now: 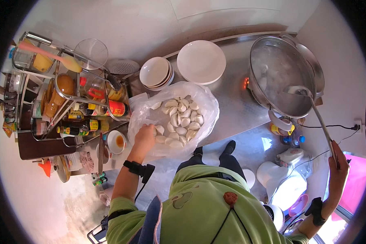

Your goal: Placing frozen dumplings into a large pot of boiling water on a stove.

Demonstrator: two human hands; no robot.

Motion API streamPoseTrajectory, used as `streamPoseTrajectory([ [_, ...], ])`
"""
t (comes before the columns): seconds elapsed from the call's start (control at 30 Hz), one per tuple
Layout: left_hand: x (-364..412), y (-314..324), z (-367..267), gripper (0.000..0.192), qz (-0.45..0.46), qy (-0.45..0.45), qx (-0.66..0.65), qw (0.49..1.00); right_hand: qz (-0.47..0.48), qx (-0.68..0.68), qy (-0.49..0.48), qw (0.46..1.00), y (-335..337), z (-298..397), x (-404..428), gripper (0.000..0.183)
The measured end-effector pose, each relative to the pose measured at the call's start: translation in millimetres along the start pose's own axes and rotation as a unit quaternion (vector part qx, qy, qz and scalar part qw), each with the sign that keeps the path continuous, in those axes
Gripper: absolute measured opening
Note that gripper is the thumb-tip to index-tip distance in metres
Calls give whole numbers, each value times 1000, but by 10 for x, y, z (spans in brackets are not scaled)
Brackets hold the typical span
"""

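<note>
Uncooked dumplings [185,122] lie in a clear plastic bag [212,100] opened out on the steel counter. At the left side of that bag, my left hand [145,136] has its fingers closed against a dumpling at the edge of the pile; the fingertips are partly hidden. My right hand [338,161], far to the right, grips the long handle of a metal ladle [320,119]. The ladle's bowl rests inside a large steel pot [268,100] of steaming, cloudy water. White plates [201,61] and white bowls [154,71] are stacked behind the bag.
A metal rack [70,97] with sauce bottles stands at the left, a wire strainer [91,54] on top. Near it are a bowl with brown sauce [116,142] and a perforated ladle [123,66]. A power cord [326,125] runs to the right wall. White containers [282,180] stand on the floor.
</note>
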State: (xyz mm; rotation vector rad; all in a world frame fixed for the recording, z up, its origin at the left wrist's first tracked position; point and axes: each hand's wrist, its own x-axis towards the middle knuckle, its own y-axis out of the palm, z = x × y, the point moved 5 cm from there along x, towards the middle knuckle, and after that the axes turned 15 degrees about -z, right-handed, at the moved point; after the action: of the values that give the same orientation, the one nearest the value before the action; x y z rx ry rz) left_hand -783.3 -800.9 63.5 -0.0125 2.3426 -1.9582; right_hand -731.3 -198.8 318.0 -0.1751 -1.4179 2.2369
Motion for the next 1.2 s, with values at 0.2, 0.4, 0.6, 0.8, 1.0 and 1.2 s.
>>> streamPoseTrajectory([
  [0.2, -26, 69, 102, 25, 32, -50, 63, 996, 5, 4, -6, 1000, 19, 23, -22, 45],
  [0.4, 8, 89, -61, 29, 25, -14, 17, 999, 4, 1, -1, 1000, 26, 37, -46, 46],
  [0.6, -191, -18, -448, 41, 2, 128, -131, 983, 6, -4, 8, 1000, 55, -9, -60, 45],
  [0.8, -387, 159, -624, 45, 12, 137, -183, 973, -23, -22, -113, 993, 66, -54, -27, 38],
  [1.0, -517, 245, -743, 39, -68, 118, -176, 975, -2, 26, -12, 1000, 58, 63, -61, 51],
  [1.2, -575, 317, -652, 43, -110, 121, -176, 971, -31, 33, -56, 997, 58, 397, -35, 45],
])
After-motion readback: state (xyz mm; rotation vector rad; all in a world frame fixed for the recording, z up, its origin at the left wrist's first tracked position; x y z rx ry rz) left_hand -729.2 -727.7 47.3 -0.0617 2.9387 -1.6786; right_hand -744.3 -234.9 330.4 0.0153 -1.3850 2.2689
